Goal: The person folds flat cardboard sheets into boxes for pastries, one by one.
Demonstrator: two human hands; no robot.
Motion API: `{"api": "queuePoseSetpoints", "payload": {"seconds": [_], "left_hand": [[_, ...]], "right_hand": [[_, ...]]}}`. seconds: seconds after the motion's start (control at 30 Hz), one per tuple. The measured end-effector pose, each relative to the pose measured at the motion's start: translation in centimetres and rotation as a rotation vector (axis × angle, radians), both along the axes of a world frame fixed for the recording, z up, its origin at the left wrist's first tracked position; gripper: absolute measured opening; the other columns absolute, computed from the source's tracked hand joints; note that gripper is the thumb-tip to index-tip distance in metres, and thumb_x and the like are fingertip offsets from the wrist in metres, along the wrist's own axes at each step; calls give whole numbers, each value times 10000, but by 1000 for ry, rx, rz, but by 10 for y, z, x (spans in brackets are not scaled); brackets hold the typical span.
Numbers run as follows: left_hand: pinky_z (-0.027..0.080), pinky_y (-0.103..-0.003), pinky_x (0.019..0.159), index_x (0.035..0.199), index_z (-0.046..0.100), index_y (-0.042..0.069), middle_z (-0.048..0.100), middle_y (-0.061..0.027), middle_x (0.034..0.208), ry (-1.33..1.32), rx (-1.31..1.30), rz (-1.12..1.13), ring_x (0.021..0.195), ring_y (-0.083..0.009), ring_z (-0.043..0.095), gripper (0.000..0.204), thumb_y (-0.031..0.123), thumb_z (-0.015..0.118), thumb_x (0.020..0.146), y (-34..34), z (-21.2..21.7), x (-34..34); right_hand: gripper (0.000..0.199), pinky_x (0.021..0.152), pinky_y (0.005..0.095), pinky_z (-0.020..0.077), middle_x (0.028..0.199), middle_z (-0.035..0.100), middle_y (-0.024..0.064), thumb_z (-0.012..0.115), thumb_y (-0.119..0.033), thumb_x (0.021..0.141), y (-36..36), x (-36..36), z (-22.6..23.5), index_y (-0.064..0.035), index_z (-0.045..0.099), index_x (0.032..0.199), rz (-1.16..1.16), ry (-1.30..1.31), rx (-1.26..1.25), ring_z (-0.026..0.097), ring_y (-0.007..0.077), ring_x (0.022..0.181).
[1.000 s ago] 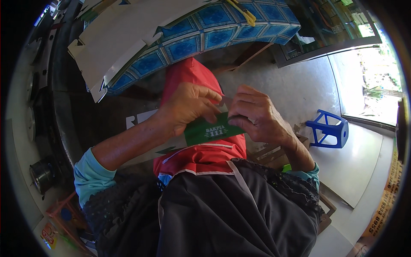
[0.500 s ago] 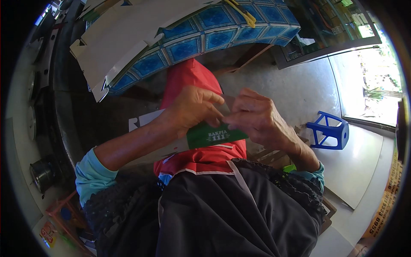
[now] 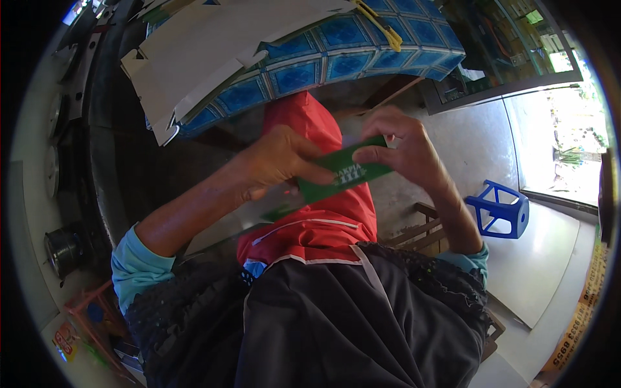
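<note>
A green and white cardboard box piece [image 3: 326,187] with pale lettering is held up above my lap, tilted up to the right. My left hand [image 3: 281,158] grips its left part, thumb over the green face. My right hand [image 3: 407,145] pinches the upper right end, thumb in front and fingers behind. The white part of the card runs below my left forearm and is partly hidden; its edges are smeared by motion. Under the card, red cloth [image 3: 310,226] covers my lap and legs.
Ahead stands a table with a blue checked cloth [image 3: 291,74], bearing flat white cardboard sheets [image 3: 200,58] and a yellow cutter [image 3: 385,31]. A glass cabinet [image 3: 498,48] is at the far right, a blue plastic stool [image 3: 499,212] at right, a dark pot [image 3: 66,249] at left.
The card has turned, its green face swinging up to the right. My right hand has moved up and right, to the card's end; my left hand's thumb now lies over the green face.
</note>
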State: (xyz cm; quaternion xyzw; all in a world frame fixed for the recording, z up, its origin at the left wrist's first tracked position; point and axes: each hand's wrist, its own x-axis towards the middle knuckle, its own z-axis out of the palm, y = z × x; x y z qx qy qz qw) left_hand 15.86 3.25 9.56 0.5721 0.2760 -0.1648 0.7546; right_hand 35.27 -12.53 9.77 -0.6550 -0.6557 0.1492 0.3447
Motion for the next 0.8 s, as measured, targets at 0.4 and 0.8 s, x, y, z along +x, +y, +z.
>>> {"api": "queuePoseSetpoints", "payload": {"seconds": [0.4,0.8], "left_hand": [[562,-326,742,1017,686,-61,690,-130,921,-293,-405,535,843,-187,674,171,26,646,875,-19,0,21],[548,-302,836,1052,706,-30,720,-102,987,-484,-73,489,886,-149,680,209,-4,664,849,-50,22,45]], "right_hand": [[563,628,279,473,925,656,97,837,-60,714,-24,-95,19,40,627,1226,-180,323,250,608,161,742],[497,681,252,475,940,633,82,822,3,736,-39,-64,11,41,643,1198,-488,475,493,586,122,801]]}}
